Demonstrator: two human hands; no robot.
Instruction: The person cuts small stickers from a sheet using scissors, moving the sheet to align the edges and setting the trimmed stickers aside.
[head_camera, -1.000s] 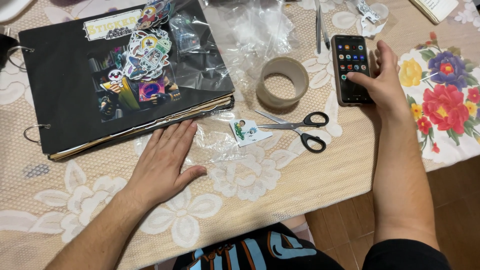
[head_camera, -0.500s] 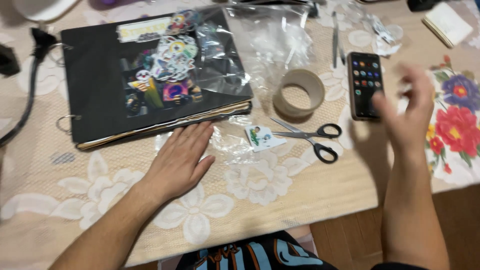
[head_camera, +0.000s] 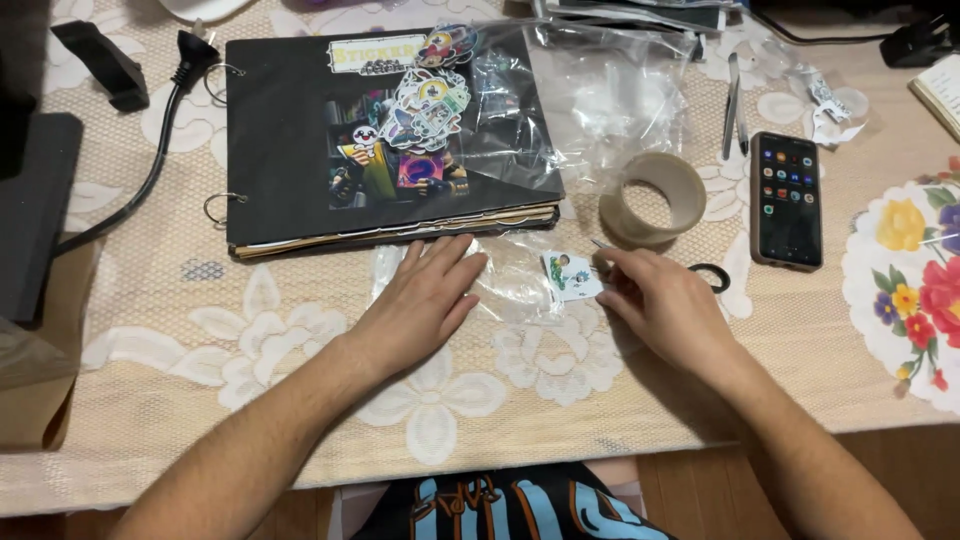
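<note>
I am looking down at the left hand (head_camera: 425, 300), which is lying palm-down on the lace tablecloth (head_camera: 250, 330), its fingers straight and close together, the tips pressing on a clear plastic sleeve (head_camera: 510, 280) just below the album. The right hand (head_camera: 665, 300) is resting just beside it to the right, its fingers curled together and touching the edge of a small white sticker sheet (head_camera: 572, 275); whether they are actually pinching it I cannot tell. That sheet is lying between the two hands, partly over the clear sleeve. Under the right hand, scissors are mostly hidden, with only one black handle loop (head_camera: 708, 277) and a blade tip showing. Beyond the hands, a roll of tape (head_camera: 652, 198) is standing on its side edge near the right hand, and a dark phone (head_camera: 786, 198) is lying flat further right with its screen lit. Further back, a black ring-bound album (head_camera: 300, 140) covered in stickers is lying closed, with crumpled clear bags (head_camera: 610, 90) beside it and tweezers (head_camera: 733, 105) near the phone.
</note>
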